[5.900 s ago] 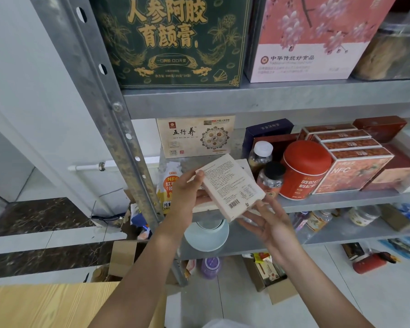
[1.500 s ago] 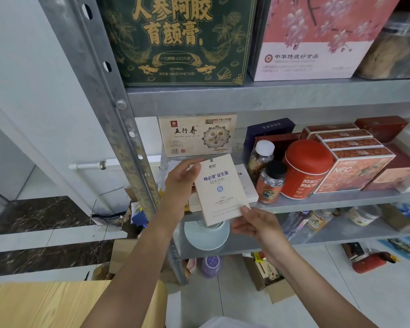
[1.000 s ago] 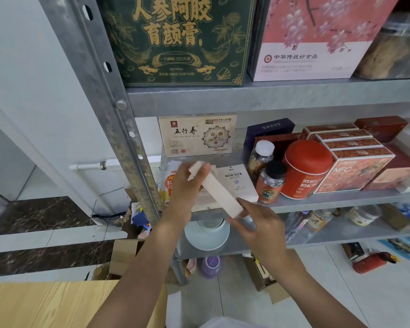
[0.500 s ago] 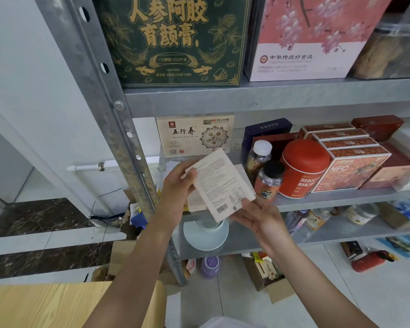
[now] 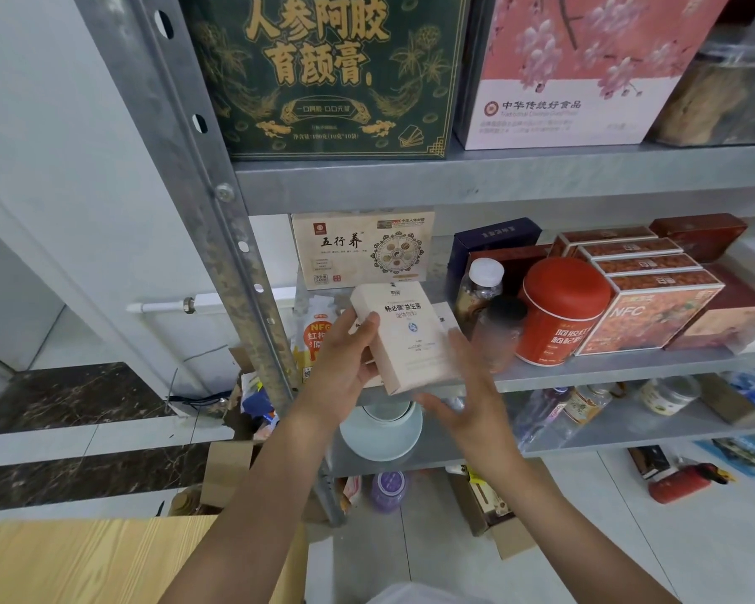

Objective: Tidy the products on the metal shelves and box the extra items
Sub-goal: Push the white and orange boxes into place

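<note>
At the front edge of the middle shelf (image 5: 628, 364), left bay: a cream box (image 5: 404, 337) is held in the air, printed face to the camera, tilted with its top leaning left. Its lower corner overlaps the shelf lip.

The left grip (image 5: 345, 368) is closed on the box's left long edge, thumb across the front face. The right grip (image 5: 467, 398) is open, fingers straight and motion-blurred, at the box's lower right corner; I cannot tell whether it touches.

Behind the held box a second cream box (image 5: 443, 316) lies on the shelf, mostly hidden. An orange-and-white pouch (image 5: 317, 337) stands just left, close to the upright post (image 5: 219, 220). Just right are a blurred dark-lidded jar (image 5: 500, 329), a white-capped jar (image 5: 480, 285) and a red tin (image 5: 561, 307) that touches a row of NFC cartons (image 5: 646, 311).

A beige carton (image 5: 362, 248) stands at the back. There is free height between the box top and the upper shelf (image 5: 497, 180).

Below, a white bowl (image 5: 382, 433) sits on the lower shelf. An open cardboard carton (image 5: 493, 516) is on the tiled floor, and a wooden desk (image 5: 83, 560) corner lies at bottom left.
</note>
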### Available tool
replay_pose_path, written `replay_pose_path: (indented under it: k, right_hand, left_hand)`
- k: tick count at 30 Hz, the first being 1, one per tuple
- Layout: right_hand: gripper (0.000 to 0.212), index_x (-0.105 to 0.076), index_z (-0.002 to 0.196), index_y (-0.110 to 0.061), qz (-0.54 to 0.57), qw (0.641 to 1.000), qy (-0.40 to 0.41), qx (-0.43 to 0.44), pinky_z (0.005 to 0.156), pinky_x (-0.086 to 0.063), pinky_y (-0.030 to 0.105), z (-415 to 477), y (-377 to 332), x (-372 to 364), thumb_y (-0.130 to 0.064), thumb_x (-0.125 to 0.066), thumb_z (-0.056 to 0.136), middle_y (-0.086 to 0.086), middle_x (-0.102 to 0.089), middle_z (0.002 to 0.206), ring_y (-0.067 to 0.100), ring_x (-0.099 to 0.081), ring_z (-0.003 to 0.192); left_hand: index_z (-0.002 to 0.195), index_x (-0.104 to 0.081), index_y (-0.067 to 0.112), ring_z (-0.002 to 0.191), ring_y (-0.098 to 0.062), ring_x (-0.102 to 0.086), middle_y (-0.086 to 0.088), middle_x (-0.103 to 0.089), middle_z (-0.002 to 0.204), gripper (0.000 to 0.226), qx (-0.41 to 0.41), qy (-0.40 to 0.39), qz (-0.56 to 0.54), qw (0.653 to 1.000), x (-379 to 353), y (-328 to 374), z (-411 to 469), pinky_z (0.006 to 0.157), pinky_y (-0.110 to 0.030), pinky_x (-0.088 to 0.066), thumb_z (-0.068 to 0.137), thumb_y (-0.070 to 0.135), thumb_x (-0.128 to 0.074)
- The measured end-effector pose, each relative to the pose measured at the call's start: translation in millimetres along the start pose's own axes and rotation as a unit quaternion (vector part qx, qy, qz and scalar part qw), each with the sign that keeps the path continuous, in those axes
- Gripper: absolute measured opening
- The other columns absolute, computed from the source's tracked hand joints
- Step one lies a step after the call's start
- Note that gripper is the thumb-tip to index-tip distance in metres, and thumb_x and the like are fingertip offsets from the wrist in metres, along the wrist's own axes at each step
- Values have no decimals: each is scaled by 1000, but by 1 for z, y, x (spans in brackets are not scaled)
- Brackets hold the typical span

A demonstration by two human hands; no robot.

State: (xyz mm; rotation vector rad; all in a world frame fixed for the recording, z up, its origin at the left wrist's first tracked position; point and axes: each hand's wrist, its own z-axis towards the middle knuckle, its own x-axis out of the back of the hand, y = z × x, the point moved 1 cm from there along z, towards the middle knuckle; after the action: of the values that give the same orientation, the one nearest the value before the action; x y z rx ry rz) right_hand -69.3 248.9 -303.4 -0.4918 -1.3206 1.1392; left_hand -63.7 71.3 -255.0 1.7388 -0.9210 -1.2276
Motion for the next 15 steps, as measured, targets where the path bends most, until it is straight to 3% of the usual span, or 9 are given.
replay_pose_path:
  k: [2, 4, 6, 7, 9, 11, 13, 15]
  right_hand:
    - [77, -34, 143, -39, 63, 994, -13, -88, 105, -32, 16, 4, 8, 0, -42, -75, 78, -29, -40, 141, -9, -36, 129]
    - [48, -52, 119, -49, 70, 995, -10, -75, 90, -35, 0, 5, 10, 1, -36, -75, 80, -47, -53, 114, -18, -48, 115]
    - [36, -58, 102, -54, 23, 999, 0, -39, 78, -34, -6, 5, 10, 0, -29, -75, 82, -54, -52, 98, -28, -49, 99]
    - [32, -64, 104, -49, -18, 1000, 9, -21, 74, -35, -5, 4, 9, -1, -29, -75, 82, -49, -55, 100, -27, -50, 96]
    - [32, -70, 114, -28, -110, 993, 29, 7, 71, -36, 2, 7, 9, -3, -31, -75, 82, -21, -68, 111, -7, -59, 98]
    - [41, -67, 122, -20, -190, 982, 14, 12, 73, -44, 21, 13, 12, -6, -35, -73, 84, 0, -71, 114, 16, -64, 101]
    - [47, -63, 128, -18, -235, 972, -15, 8, 82, -47, 32, 19, 13, -10, -39, -69, 86, 5, -68, 118, 25, -60, 110]
    - [56, -52, 139, -16, -267, 963, -47, 14, 100, -41, 33, 25, 17, -16, -44, -61, 91, 6, -57, 137, 24, -49, 128]
  left_hand:
    - [139, -50, 16, 117, -24, -61, -9, -64, 129, 37, -9, -25, 3, 1000, 1, 1, -1, 77, -33, -57, 102, 18, -46]
    - [139, -50, 24, 116, -20, -62, -4, -65, 128, 36, -21, -29, 28, 999, 1, 0, 0, 81, -34, -57, 104, 20, -43]
    - [134, -50, 35, 112, -16, -62, 1, -66, 124, 32, -29, 9, 91, 995, 1, -3, 3, 88, -37, -55, 105, 25, -40]
    - [131, -49, 39, 110, -16, -61, 3, -65, 123, 30, -36, 37, 139, 989, 2, -4, 5, 91, -37, -53, 106, 26, -39]
    - [137, -46, 36, 108, -15, -58, 5, -61, 122, 35, -57, 73, 240, 966, 5, -8, 10, 92, -34, -50, 106, 21, -38]
    - [140, -45, 24, 114, -21, -58, 1, -60, 125, 39, -61, 68, 300, 949, 9, -10, 16, 94, -38, -52, 102, 18, -49]
    - [138, -44, 16, 120, -28, -57, -7, -59, 132, 45, -54, 68, 338, 937, 13, -14, 23, 97, -46, -52, 96, 15, -59]
    - [141, -41, 12, 122, -32, -55, -13, -56, 135, 50, -53, 84, 379, 920, 17, -18, 31, 100, -48, -49, 95, 15, -59]
